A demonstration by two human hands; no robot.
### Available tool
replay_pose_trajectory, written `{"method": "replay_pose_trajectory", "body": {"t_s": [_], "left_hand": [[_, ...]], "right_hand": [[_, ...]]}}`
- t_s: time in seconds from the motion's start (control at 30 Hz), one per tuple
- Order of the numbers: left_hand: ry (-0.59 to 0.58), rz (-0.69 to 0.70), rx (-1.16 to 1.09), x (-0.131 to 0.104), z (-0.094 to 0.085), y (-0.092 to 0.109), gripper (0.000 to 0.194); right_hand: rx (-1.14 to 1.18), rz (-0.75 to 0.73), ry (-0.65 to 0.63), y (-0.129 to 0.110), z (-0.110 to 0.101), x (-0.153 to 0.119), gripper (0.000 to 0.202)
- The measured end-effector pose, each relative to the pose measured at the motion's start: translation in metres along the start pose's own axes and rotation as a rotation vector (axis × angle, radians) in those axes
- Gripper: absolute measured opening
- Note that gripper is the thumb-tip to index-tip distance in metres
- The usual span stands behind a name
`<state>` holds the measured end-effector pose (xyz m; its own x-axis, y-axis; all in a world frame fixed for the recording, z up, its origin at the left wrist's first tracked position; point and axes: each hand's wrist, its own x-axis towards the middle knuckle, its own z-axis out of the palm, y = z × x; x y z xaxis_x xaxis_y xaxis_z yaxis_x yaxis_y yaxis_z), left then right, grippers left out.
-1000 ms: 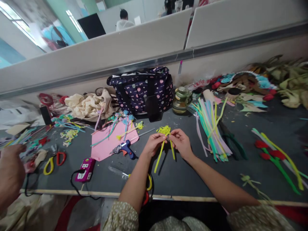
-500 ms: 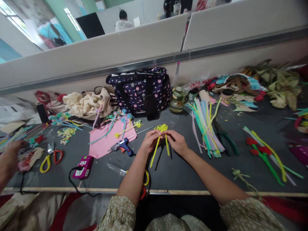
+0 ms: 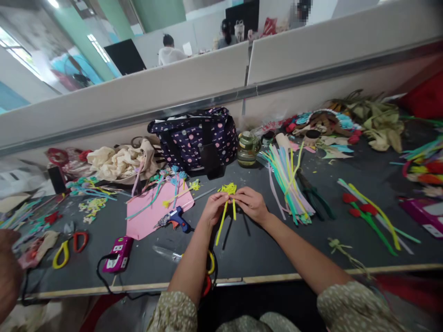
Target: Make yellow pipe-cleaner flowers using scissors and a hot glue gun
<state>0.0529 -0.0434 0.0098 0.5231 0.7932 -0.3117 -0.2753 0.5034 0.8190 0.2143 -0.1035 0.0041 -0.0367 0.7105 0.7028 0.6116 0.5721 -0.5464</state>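
Between my two hands is a yellow pipe cleaner (image 3: 222,225), bent so that two ends hang down, the left one longer. My left hand (image 3: 216,206) pinches its upper part from the left. From the other side the fingers of my right hand (image 3: 252,204) close on it too. Right behind the fingertips lies a clump of small yellow pieces (image 3: 228,188); whether it is joined to the pipe cleaner I cannot tell. To the left a blue glue gun (image 3: 177,218) rests by a pink sheet (image 3: 143,226). Scissors (image 3: 210,263) are partly hidden under my left forearm.
A bundle of pastel pipe cleaners (image 3: 290,184) lies right of my hands, beside dark green pliers (image 3: 316,198). Behind stand a dotted bag (image 3: 187,143) and a green jar (image 3: 247,150). A purple power strip (image 3: 119,253) is at left. Another person's hand (image 3: 8,272) shows at the left edge.
The view has shifted a little, showing more of the right side. My hands keep their pinch on the yellow pipe cleaner. The other person's hand has moved nearer the table's front edge.
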Motion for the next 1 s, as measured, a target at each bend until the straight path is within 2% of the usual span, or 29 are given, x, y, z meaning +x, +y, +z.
{"method": "replay_pose_trajectory", "body": {"t_s": [0.17,0.3,0.4,0.53,0.73,0.87,1.0], "left_hand": [[0.021,0.032,0.043,0.001,-0.001,-0.003,0.031],[0.007,0.02,0.117,0.001,-0.001,-0.005,0.031],[-0.022,0.034,0.186,0.0,-0.001,-0.005,0.032],[-0.079,0.036,0.278,-0.002,-0.002,-0.005,0.035],[-0.1,0.065,0.33,-0.004,-0.003,-0.004,0.037],[-0.146,0.106,0.385,-0.009,0.002,0.0,0.031],[-0.179,0.08,0.428,-0.01,0.007,0.0,0.026]], "right_hand": [[0.003,0.002,-0.061,0.0,0.005,-0.002,0.02],[0.052,0.071,-0.055,0.0,0.007,-0.004,0.018],[0.127,0.198,-0.045,-0.002,0.007,-0.003,0.016],[0.278,0.442,0.024,-0.006,0.008,0.002,0.016],[0.685,0.765,0.004,-0.011,0.009,0.007,0.027],[0.821,0.857,-0.043,-0.01,0.009,0.007,0.032],[0.762,0.863,-0.086,-0.008,0.012,0.005,0.033]]}}
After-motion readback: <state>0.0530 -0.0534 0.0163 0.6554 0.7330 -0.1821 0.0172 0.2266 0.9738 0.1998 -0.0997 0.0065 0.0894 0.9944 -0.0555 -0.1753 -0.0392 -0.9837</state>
